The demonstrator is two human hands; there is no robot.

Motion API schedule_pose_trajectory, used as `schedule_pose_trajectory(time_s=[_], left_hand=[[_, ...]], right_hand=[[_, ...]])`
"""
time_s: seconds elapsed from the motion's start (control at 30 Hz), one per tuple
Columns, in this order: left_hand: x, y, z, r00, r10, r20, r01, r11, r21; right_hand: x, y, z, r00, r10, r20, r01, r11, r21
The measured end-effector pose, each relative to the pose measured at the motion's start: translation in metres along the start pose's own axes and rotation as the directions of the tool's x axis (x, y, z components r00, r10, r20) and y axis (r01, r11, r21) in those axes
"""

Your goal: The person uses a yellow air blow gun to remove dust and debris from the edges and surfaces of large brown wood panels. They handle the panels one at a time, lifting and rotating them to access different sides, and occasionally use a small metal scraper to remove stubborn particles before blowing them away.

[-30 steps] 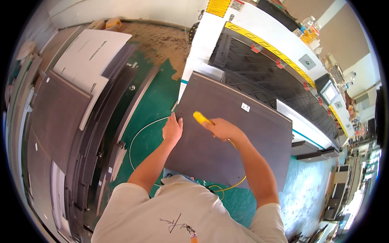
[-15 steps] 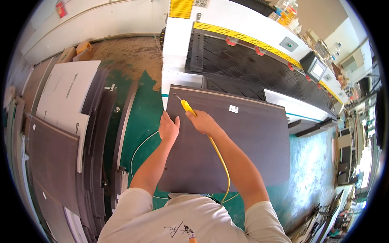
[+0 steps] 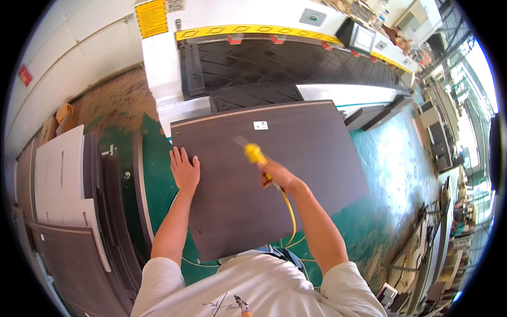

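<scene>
1. A person in a pale T-shirt (image 3: 259,285) works over a large dark brown panel (image 3: 237,198) at the centre of the view, its six o'clock edge close to the person's waist.
2. The left hand (image 3: 185,171) lies palm down at the panel's nine o'clock edge, its fingers slightly spread and pointing toward twelve, the thumb held apart.
3. The right hand (image 3: 277,177), near the panel's middle, has its fingers curled around a yellow hand tool (image 3: 254,154) — the tool aims toward ten o'clock, its slim tip blurred, and whether that tip touches the panel cannot be told.
4. A yellow hose (image 3: 292,219) drops from the grip toward six o'clock, passing over the panel's near edge.
5. A small white label (image 3: 260,125) sits on the panel at twelve o'clock, and a small hole (image 3: 199,232) shows near the corner at eight.
6. Beyond, at twelve o'clock, stands a white machine with a black bed (image 3: 248,66) beneath a yellow strip (image 3: 253,30).
7. At nine o'clock, well apart from the tool, stand stacked boards (image 3: 58,164) — white and dark — on a green floor (image 3: 338,227).
</scene>
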State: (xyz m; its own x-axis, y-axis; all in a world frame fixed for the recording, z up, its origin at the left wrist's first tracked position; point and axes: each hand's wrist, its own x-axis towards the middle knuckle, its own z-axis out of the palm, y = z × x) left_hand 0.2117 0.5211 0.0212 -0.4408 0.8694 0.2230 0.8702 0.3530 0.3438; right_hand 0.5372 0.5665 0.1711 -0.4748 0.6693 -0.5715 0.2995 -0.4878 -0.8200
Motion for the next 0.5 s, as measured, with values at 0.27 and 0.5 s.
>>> schedule_pose_trajectory(time_s=[0.27, 0.5], left_hand=[[-0.058, 0.016, -0.033, 0.945, 0.299, 0.134, -0.309, 0.949, 0.058], [-0.134, 0.074, -0.047, 0.869, 0.381, 0.315, -0.419, 0.906, 0.062]], right_hand=[[-0.091, 0.032, -0.021, 0.915, -0.021, -0.403, 0.025, 1.0, 0.003], [-0.191, 0.111, -0.075, 0.997, 0.013, -0.08, -0.009, 0.999, 0.049]])
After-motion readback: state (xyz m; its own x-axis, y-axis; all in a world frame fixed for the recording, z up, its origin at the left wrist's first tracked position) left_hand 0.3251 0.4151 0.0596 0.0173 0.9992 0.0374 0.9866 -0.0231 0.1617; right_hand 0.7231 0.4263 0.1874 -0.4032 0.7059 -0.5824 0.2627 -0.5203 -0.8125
